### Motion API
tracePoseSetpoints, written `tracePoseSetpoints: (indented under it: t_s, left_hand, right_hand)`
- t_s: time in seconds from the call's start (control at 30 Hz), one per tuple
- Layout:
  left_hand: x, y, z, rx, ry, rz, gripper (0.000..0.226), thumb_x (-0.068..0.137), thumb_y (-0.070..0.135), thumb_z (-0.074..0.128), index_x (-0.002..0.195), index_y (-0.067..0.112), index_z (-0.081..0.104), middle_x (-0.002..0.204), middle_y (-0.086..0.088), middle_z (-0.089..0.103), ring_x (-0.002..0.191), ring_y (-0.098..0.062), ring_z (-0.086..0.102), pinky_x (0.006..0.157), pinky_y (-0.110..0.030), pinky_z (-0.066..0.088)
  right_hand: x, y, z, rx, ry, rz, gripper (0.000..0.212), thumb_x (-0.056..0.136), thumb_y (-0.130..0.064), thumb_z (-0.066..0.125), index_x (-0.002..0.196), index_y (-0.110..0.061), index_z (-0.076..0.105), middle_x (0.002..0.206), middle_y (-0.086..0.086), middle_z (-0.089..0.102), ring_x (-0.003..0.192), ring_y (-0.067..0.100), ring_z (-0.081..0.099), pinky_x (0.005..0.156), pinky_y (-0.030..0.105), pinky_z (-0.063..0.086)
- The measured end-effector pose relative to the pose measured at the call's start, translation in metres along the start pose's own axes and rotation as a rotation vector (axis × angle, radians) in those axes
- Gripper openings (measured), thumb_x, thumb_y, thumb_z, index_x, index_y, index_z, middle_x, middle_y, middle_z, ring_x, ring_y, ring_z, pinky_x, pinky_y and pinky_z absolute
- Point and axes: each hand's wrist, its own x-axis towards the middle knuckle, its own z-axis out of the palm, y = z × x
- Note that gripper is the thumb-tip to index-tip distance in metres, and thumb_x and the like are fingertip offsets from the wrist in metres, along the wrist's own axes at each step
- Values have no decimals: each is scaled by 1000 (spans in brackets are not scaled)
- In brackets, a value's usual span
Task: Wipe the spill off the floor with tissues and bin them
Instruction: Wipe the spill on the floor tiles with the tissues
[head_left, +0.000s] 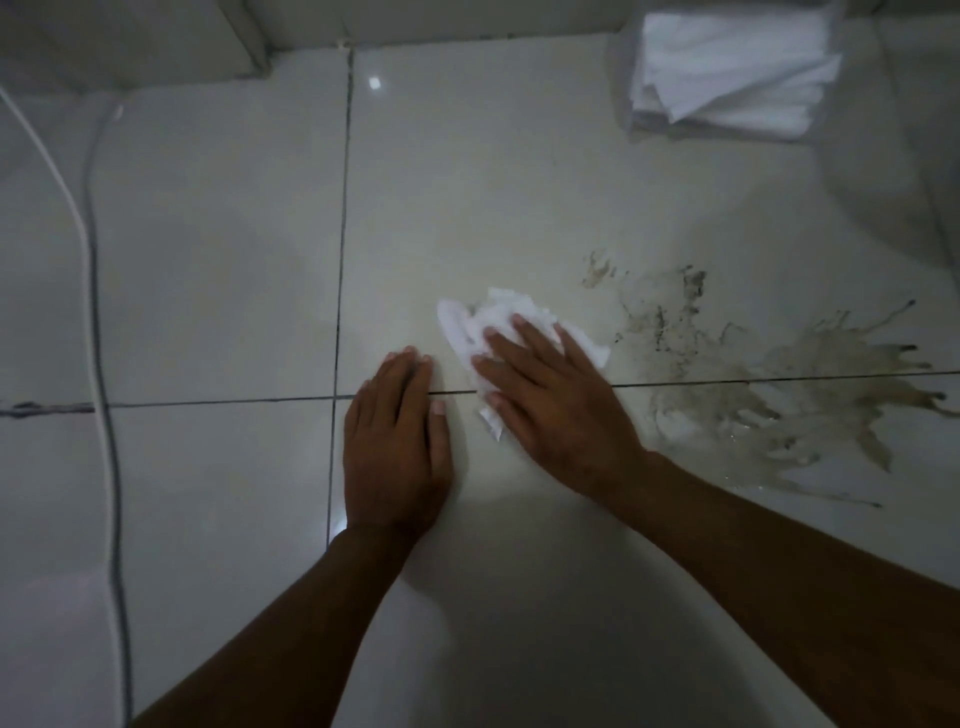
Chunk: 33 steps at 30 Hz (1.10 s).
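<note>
Wiping step: crumpled white tissue wad (498, 332) pressed flat under right hand (550, 410), left of brownish, seemingly wet spill (779, 395); left hand (397, 447) flat, empty; sweep toward spill is required.

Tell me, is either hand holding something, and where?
The right hand presses its flat palm on the middle of a crumpled tissue; no closed grip. The left hand is empty.

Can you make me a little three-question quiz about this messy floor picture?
1. True or false: the right hand presses a crumpled white tissue flat on the pale glossy tiled floor.
2. Which side of that tissue is the brownish splattered spill?
3. What does the left hand hold?

Key:
1. True.
2. Its right.
3. Nothing; it lies flat on the tiles.
</note>
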Motion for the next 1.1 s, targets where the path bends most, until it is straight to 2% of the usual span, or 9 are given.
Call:
tracePoseSetpoints:
  t_s: [0.13,0.3,0.47,0.53,0.6,0.7,0.83,0.97,1.1]
  left_hand:
    - [19,3,-4,-6,-85,149,61,99,40,41,150,6,34,158,-14,32,148,-26,26,119,-47,28]
    - [47,21,11,41,-240,347,70,98,58,30,156,24,14,165,-8,5,153,-23,0,124,-48,9]
    - [60,30,28,111,-337,561,60,99,55,36,152,27,31,164,-2,17,153,-21,6,123,-47,14]
    - [63,27,27,86,-295,508,54,100,47,40,148,22,41,161,-5,26,152,-23,15,121,-48,20]
    - [67,24,25,33,-196,324,47,101,34,45,145,16,46,158,-8,33,150,-25,23,120,-48,24]
    - [75,26,22,-64,-103,74,45,101,18,45,145,7,43,156,-11,35,149,-25,24,121,-45,24]
    - [72,39,24,-97,-179,133,58,96,18,34,154,16,27,162,-10,22,152,-26,11,124,-45,13]
    - [71,35,28,3,-199,250,47,102,38,39,145,23,46,161,-9,27,152,-27,13,122,-47,17]
    - [92,42,35,-53,-124,74,42,103,27,43,142,15,49,158,-12,32,150,-28,20,122,-46,20]
  right_hand:
    - [-31,-13,-1,200,283,171,38,103,-20,44,138,-6,54,148,10,49,143,22,39,114,46,36]
    - [-42,-29,1,486,367,332,44,94,6,39,137,4,49,148,15,46,143,18,37,118,27,31]
    - [-41,-18,-7,608,435,393,50,84,20,40,132,7,50,144,19,45,140,16,39,115,19,29]
    - [-44,-19,-9,536,402,381,53,83,19,42,132,3,53,146,17,46,140,16,41,114,19,31]
    - [-47,-21,-7,403,374,346,50,85,14,44,133,2,55,145,16,49,139,21,44,114,31,39]
    - [-47,-23,2,255,304,344,47,89,6,46,135,4,53,147,19,47,142,28,40,114,45,38]
    - [-49,-18,12,145,222,325,46,95,-5,39,139,4,48,151,18,42,145,29,33,117,47,32]
    - [-47,-17,14,131,194,347,50,97,-11,31,142,4,43,153,19,38,147,29,29,119,47,28]
    - [-46,-16,13,134,170,353,52,98,-15,25,144,5,40,155,20,34,148,29,26,120,47,27]
